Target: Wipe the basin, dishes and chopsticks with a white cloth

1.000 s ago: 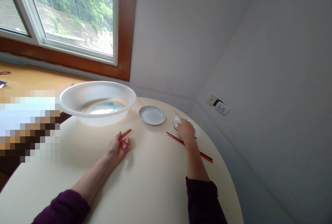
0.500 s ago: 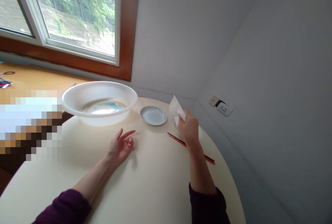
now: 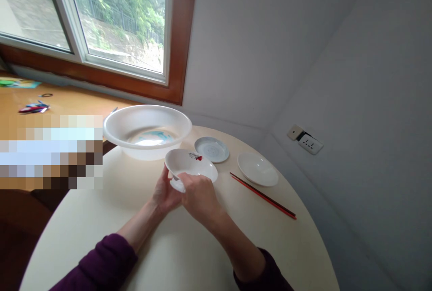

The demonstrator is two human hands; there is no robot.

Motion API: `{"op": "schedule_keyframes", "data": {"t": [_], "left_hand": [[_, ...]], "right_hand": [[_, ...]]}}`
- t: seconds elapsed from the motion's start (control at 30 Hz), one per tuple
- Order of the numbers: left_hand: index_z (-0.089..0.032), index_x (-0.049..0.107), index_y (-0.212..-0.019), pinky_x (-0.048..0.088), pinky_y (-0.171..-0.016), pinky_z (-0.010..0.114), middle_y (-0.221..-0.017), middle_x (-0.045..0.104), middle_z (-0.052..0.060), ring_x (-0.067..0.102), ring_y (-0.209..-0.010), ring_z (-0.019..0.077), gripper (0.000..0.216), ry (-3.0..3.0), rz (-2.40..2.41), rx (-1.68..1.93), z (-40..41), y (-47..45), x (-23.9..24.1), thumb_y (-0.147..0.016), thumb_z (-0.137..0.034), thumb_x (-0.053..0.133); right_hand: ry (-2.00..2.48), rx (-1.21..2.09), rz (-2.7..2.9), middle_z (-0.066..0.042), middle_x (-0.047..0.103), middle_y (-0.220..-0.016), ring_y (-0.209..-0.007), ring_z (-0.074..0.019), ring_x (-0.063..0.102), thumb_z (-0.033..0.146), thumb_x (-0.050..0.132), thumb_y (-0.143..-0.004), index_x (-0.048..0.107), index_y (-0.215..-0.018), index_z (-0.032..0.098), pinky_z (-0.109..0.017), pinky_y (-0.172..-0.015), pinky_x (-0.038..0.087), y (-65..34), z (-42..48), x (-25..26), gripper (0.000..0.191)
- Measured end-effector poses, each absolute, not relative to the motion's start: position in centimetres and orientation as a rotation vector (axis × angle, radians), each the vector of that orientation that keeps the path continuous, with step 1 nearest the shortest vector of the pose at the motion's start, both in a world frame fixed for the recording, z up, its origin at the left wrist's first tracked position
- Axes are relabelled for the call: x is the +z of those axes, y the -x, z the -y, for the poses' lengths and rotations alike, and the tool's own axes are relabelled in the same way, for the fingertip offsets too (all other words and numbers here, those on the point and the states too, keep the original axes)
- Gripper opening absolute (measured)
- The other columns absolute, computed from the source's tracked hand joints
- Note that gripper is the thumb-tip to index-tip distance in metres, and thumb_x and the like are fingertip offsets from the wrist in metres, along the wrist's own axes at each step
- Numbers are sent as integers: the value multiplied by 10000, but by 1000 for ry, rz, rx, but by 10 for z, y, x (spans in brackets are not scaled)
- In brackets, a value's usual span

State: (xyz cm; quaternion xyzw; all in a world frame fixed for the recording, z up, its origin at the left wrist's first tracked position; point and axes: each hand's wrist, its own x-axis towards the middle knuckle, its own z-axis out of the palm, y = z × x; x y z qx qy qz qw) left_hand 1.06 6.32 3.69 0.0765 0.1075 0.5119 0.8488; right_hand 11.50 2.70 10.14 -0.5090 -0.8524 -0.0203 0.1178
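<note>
A white bowl (image 3: pixel 189 163) with a red flower design inside is held tilted above the table, between both hands. My left hand (image 3: pixel 164 194) is under its left side, the thumb up against the outside. Closed over the near rim is my right hand (image 3: pixel 200 196), its fingertips partly hidden from me. A white shape shows under the bowl; whether it is the foot or something separate, I cannot tell. Behind the bowl lies a pale blue-grey plate (image 3: pixel 216 150). Farther right are a white dish (image 3: pixel 258 169) and a pair of red and dark chopsticks (image 3: pixel 263 195).
A large translucent basin (image 3: pixel 130 145) stands at the back left of the round cream table (image 3: pixel 162 255). A wooden desk (image 3: pixel 72 102) with small items adjoins on the left. The wall with a socket (image 3: pixel 310 142) borders the right side.
My right hand has moved left from over the white dish, bringing a white item across. Both hands now meet at the bowl. The dish and chopsticks are uncovered, and the view has shifted left.
</note>
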Motion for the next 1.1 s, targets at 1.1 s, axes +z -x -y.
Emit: {"op": "schedule_keyframes", "data": {"t": [1.1], "left_hand": [[-80, 620, -1075, 351, -980, 465, -1017, 681, 136, 529, -1103, 328, 389, -240, -99, 1049, -62, -13, 39, -747, -273, 536]], "right_hand": [[1219, 1096, 1945, -36, 638, -843, -800, -183, 585, 330, 575, -751, 612, -877, 151, -287, -703, 458, -175, -70, 113, 222]]}}
